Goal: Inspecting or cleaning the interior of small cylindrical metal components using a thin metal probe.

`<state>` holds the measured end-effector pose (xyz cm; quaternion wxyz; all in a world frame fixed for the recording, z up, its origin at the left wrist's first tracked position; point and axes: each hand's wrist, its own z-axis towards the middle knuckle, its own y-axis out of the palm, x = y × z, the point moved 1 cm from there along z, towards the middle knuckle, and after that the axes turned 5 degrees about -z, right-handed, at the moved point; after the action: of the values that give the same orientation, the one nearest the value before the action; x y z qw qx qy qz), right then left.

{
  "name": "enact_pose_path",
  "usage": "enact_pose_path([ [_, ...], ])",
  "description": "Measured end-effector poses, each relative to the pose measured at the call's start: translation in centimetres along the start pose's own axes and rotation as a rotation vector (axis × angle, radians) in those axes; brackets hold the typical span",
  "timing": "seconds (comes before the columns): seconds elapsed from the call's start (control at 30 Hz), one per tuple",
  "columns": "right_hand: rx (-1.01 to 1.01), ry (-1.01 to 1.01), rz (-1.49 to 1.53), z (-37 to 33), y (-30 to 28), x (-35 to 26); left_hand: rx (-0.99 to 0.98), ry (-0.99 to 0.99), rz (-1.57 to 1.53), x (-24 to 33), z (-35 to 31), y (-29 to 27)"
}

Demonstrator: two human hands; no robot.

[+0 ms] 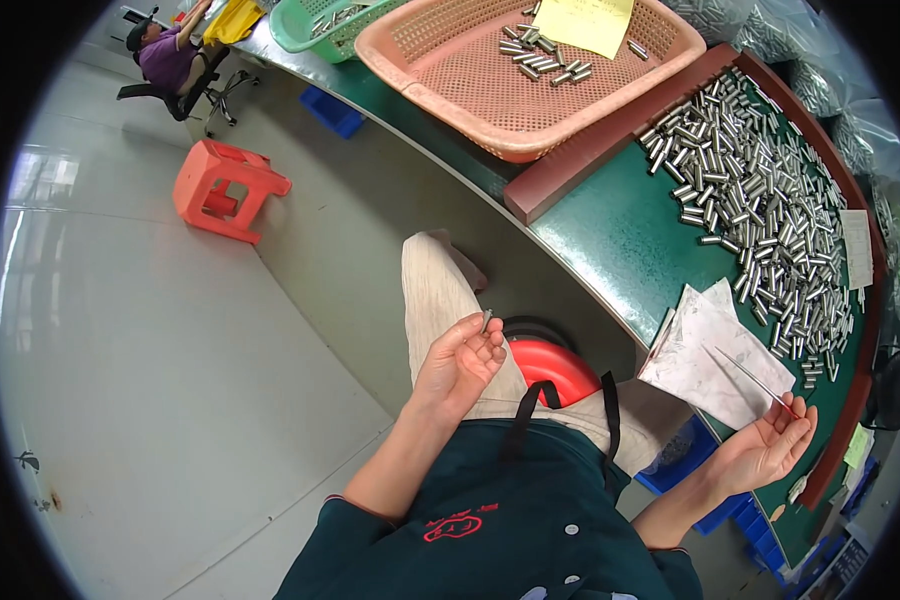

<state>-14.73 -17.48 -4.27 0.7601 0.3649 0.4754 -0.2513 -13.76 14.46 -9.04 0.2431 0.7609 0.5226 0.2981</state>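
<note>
Above my lap, my left hand [460, 362] is closed, pinching a small metal cylinder [486, 319] between thumb and fingers. At the right, over the table's near edge, my right hand [770, 446] grips a thin pointed metal tool [748, 373] with a reddish handle end; its exact kind is unclear. The tool's tip lies over a stack of smudged white cloths or papers [692, 352] at the table edge. Beyond them a large heap of shiny metal cylinders [735, 165] spreads over the green table top [590, 235].
Reddish-brown rails [610, 145] border the heap. A pink mesh basket [440, 105] holds several cylinders and a yellow note [585, 22]; a green basket [295, 30] stands beyond it. A red stool [225, 190] stands on the floor at left. Further back, another person [165, 60] sits in a chair.
</note>
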Motion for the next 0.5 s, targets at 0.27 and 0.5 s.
enact_pose_path([
  [0.27,0.003,0.003,0.049,0.0,-0.3,-0.3,-0.352,0.058,0.238,-0.8,-0.7,1.3],
  [0.5,-0.364,-0.177,0.151,-5.1,2.7,-4.3,-0.429,0.017,0.331,-1.5,-1.6,3.7],
])
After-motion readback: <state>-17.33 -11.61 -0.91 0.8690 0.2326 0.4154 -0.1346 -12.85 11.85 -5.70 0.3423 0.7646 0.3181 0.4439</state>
